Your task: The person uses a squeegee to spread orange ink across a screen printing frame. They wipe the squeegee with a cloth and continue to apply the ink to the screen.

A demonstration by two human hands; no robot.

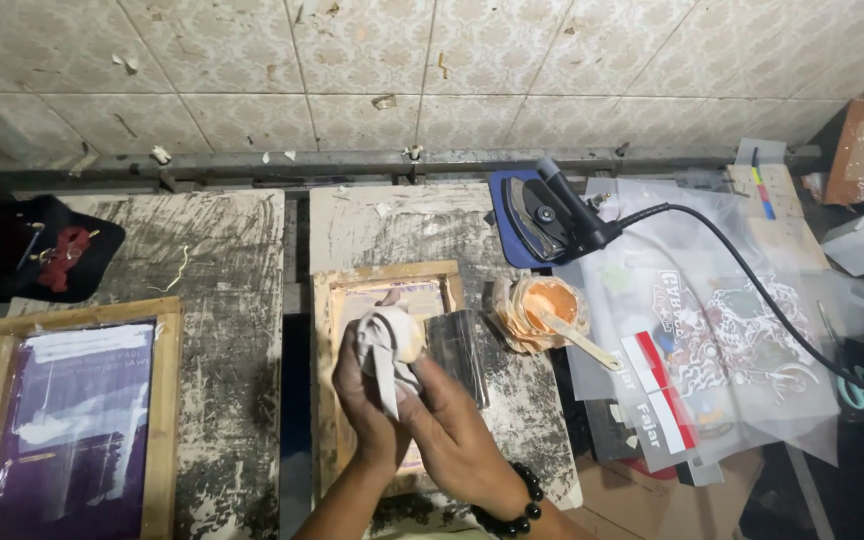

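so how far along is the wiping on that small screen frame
Both hands are on it: the left hand and right hand hold a white cloth bunched over the small wooden screen frame. The squeegee lies at its edge, and the orange ink tub stands open with its stick in. The larger purple screen lies untouched alongside.

Both hands, the left hand [364, 385] and the right hand [452, 425], clutch a crumpled white cloth [389, 345] above a small wooden-framed printing screen [388, 372]. An orange paste cup [544, 308] stands just beside it.
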